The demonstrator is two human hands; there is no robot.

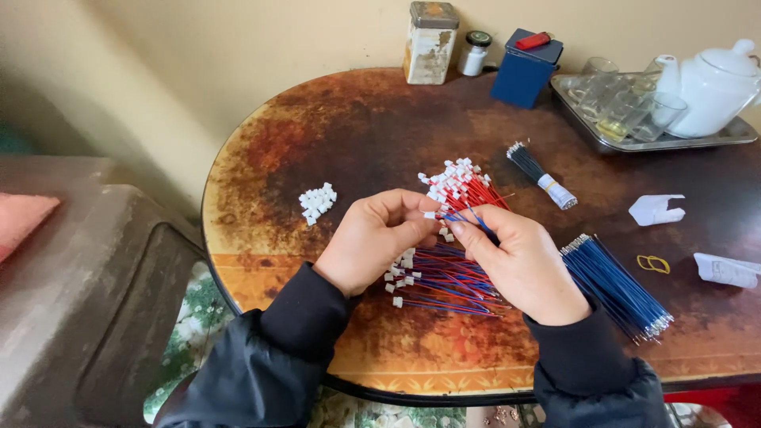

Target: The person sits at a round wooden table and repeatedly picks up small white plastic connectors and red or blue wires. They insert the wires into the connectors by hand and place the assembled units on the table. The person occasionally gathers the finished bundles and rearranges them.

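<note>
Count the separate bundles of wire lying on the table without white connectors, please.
2. A thin black bundle with a white band lies past the hands, toward the tray. A bigger blue bundle lies beside the right hand. The hands may hide more.

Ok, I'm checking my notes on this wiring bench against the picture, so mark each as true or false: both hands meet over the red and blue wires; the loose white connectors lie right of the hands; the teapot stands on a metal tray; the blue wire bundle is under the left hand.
1. The left hand and right hand meet over the red and blue wires: true.
2. The loose white connectors lie right of the hands: false, they lie to their left.
3. The white teapot stands on a metal tray: true.
4. The blue wire bundle is under the left hand: false, it lies beside the right hand.
</note>
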